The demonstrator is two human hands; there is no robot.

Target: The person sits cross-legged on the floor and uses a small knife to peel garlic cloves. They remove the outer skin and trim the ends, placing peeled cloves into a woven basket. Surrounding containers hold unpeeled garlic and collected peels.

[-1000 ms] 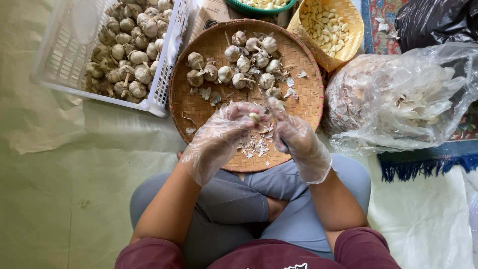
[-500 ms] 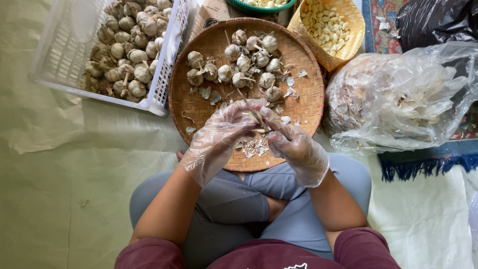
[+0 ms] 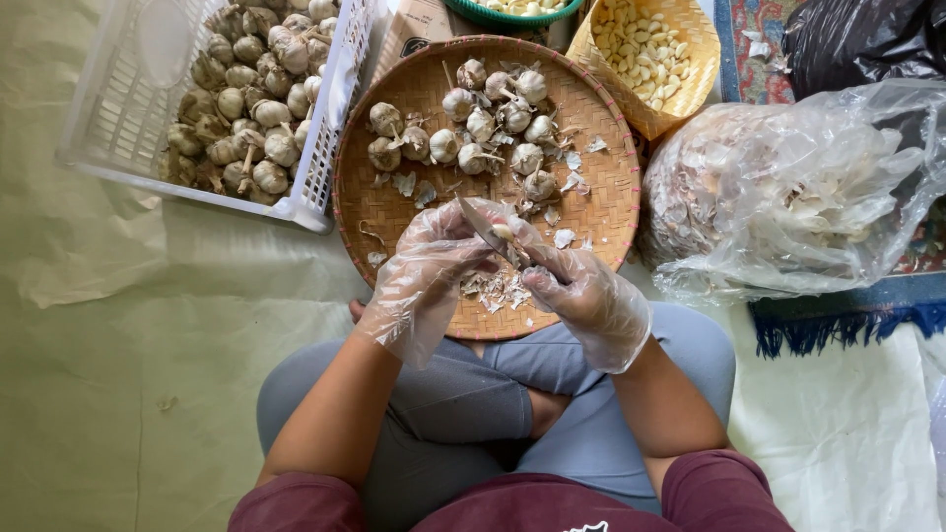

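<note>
**Thin plastic gloves, small knife, one garlic clove: handling notes**

Clear plastic covers both my hands, which work over the near rim of the woven tray [image 3: 394,212], my landmark for all positions here.

1. Nearest me: my crossed legs, under the tray's near edge.
2. My left hand [image 3: 426,276] is curled narrow, fingertips pinched on a garlic clove [image 3: 504,232] just above the tray's near part. The clove is small, light and firm. I judge its papery skin brittle and loose, and slippery against the glove film, so the hold belongs on the clove's sides with the tip left exposed.
3. My right hand [image 3: 588,296] is closed on a knife [image 3: 485,226]; the handle is hidden in my grip, and the blade points up and left, touching the clove. I judge the blade stiff and sharp enough to cut thin glove, so fingertips should stay clear of the edge.
4. Peel scraps [image 3: 496,289] lie on the tray just below my hands.
5. Whole garlic bulbs [image 3: 490,123] sit in the tray's far half.
6. Left of the tray: a white plastic crate [image 3: 320,163] of bulbs, touching its rim.
7. Right of the tray: a clear bag [image 3: 788,197] of skins.
8. Beyond the far right rim: a yellow basket [image 3: 690,74] of peeled cloves.
</note>
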